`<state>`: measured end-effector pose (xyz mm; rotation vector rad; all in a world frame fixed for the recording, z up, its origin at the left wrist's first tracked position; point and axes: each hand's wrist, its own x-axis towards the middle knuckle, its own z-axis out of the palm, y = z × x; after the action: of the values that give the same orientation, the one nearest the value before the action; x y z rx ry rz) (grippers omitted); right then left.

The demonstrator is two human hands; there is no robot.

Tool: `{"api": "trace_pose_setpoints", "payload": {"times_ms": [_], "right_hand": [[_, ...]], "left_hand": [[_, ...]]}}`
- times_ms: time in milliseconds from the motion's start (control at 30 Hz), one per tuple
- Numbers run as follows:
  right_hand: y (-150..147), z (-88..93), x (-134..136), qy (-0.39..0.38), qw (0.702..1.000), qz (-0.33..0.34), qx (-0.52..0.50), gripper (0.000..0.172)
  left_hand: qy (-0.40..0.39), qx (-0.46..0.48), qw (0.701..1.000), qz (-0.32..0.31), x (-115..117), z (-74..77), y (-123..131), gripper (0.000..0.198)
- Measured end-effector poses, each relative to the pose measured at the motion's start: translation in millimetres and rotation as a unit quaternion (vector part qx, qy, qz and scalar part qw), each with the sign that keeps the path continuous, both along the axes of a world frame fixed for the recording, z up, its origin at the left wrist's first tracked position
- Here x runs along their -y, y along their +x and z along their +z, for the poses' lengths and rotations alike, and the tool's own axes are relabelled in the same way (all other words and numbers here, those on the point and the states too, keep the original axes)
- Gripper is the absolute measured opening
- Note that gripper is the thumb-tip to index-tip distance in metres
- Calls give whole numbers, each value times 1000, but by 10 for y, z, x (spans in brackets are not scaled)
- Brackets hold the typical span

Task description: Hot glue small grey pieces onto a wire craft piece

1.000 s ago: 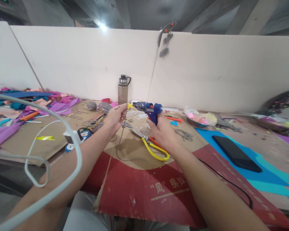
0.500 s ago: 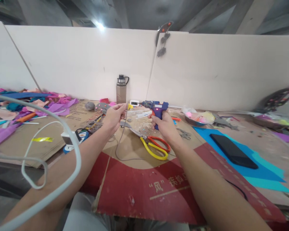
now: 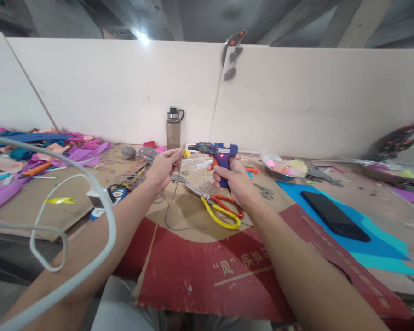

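My right hand is wrapped round a blue glue gun with a small red light lit, its nozzle turned left. Between the pinched fingers of my left hand is a thin grey cord, which hangs down in a curve onto the cardboard. A small yellow piece shows right at those fingertips; whether it is fixed to the cord I cannot tell. The nozzle is close to the yellow piece, with a small gap visible. Scissors with one yellow and one red handle lie open below the hands.
Cardboard covers the table front. A bottle stands by the white partition. At right, a black phone lies on blue sheets; coloured scraps pile at left. A white cable loops across the near left.
My right hand has brought the glue gun left and slightly up, closer to the left fingertips. The gun now partly covers the small white device behind it. My left hand has barely moved.
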<state>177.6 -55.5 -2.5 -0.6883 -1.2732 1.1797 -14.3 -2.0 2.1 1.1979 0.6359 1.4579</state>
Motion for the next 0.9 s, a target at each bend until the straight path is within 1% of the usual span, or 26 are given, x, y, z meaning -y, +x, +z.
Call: {"api": "trace_pose_setpoints", "payload": {"times_ms": [233,700,900], "right_hand": [[12,-41,-7,6,999,-11,52,23],[15,-22,4,7,998,-9,68,26],[5,1,16,2,996,-22,82,26]], "left_hand": [[13,-14,1000,4,4,9,0,24],[0,-23,999,22,17,16,0,25],[3,-22,1000,19,17,18,-1,25]]}}
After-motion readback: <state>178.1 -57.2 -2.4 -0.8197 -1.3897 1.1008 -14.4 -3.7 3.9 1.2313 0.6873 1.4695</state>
